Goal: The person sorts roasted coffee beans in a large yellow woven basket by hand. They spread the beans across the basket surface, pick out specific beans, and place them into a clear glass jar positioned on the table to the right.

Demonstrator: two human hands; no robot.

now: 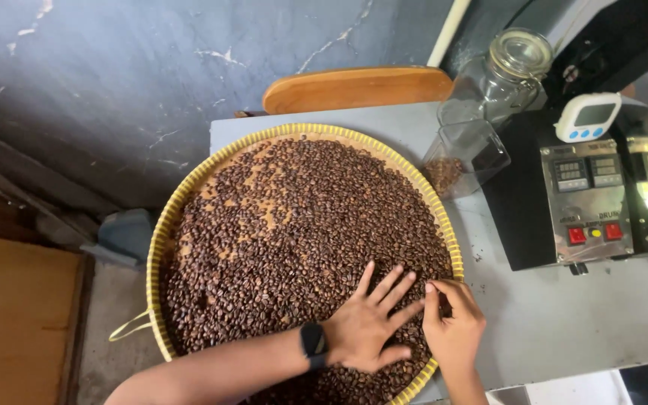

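- Roasted coffee beans (pixel 301 225) are spread in a loose brown layer across a round woven tray (pixel 160 232); they are far too many to be counted, and bare tray bottom shows through in patches well beyond the fingertips.
- The beans are judged to be light, hard, dry and smooth, so that they roll and slide freely; a single bean would best be pinched between thumb and forefinger, while a mass of them would be swept with a flat palm.
- The left hand (pixel 365 326) is laid flat on the beans with its fingers (pixel 391 281) spread wide and nothing gripped; a black watch (pixel 313 343) is worn at the wrist.
- The right hand (pixel 455 322) is held just beside the left fingertips, at the tray's near right rim, its thumb and forefinger drawn together in a pinch; whether a bean is caught between them cannot be told.
- One tray with a yellow rim is seen, resting on a grey table (pixel 564 315).
- Beyond the fingers, one clear glass jar (pixel 489 105) stands, with a few beans at its bottom.
- To the right of the fingers, one metal control box (pixel 583 206) with two small displays and coloured buttons is set, with one white timer (pixel 588 116) above it.
- One wooden chair back (pixel 358 86) is seen behind the table.
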